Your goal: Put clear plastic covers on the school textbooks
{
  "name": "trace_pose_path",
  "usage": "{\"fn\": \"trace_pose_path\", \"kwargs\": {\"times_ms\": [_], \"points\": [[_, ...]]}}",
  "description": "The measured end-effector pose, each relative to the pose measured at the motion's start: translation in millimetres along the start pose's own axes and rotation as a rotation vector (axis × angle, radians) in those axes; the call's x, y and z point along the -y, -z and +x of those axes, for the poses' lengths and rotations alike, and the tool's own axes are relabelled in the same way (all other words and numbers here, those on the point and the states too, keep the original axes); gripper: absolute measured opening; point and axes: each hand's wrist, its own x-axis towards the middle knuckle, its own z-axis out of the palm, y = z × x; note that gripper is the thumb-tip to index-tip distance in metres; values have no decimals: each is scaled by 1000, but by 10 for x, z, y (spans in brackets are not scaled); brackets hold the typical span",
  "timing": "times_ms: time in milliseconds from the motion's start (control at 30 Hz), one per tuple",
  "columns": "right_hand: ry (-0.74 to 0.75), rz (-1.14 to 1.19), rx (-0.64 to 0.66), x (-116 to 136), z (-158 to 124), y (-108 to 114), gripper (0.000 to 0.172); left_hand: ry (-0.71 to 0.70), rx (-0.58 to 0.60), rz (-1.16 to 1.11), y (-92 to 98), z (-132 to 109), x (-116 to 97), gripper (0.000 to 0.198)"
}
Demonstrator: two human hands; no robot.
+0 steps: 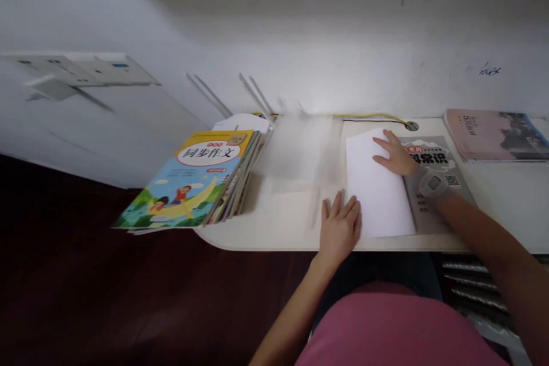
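Observation:
An open booklet lies on the white desk, its blank white page point(373, 194) on the left and a grey title page point(437, 206) with red and black Chinese characters on the right. My right hand point(394, 154), a watch-like band at its wrist, rests with fingers spread on the upper part of the white page. Flat on the desk, at the lower left edge of that page, is my left hand point(340, 226), fingers stretched out. Beyond it is a clear plastic sheet or cover point(304, 148), blurred.
A stack of books, topped by a yellow and blue one point(193, 177), overhangs the desk's left end. A white device with antennas point(242, 121) stands behind it. A pink book point(484, 134) lies at right. A yellow cable point(373, 116) runs along the wall to a desk hole.

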Motion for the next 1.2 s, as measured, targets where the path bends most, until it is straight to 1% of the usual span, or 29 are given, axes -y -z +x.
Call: {"fn": "trace_pose_path", "kwargs": {"times_ms": [67,100,167,267,333,433,533,600,700,900,1000,1133,1200], "points": [[-3,166,-64,-111,-179,-61,65,-14,-35,3,25,18,-82,39],[-10,237,-92,-154,-247,-95,66,-46,-40,-15,41,41,-153,42],[-18,324,-131,-207,-331,-158,67,-159,-17,-73,63,112,-333,49],[-23,325,-151,-216,-354,-219,64,-348,76,-91,38,234,-582,67],[-44,284,-152,-204,-344,-239,61,-403,120,-31,-22,286,-651,72],[-60,240,-147,-193,-342,-253,58,-425,142,48,-127,290,-607,71],[-22,232,-129,-195,-357,-268,57,-428,141,82,-181,241,-519,72],[23,225,-101,-199,-365,-278,56,-423,137,100,-181,211,-493,71],[77,211,-71,-207,-367,-279,52,-426,129,122,-160,194,-507,70],[118,198,-22,-176,-381,-235,53,-487,105,93,-143,215,-549,64],[91,177,-32,-120,-396,-235,57,-524,98,71,-130,231,-504,61],[-35,192,-120,-71,-411,-252,63,-560,65,49,-71,263,-429,57],[-59,218,-113,-72,-416,-252,66,-575,48,37,-48,269,-418,54]]}}
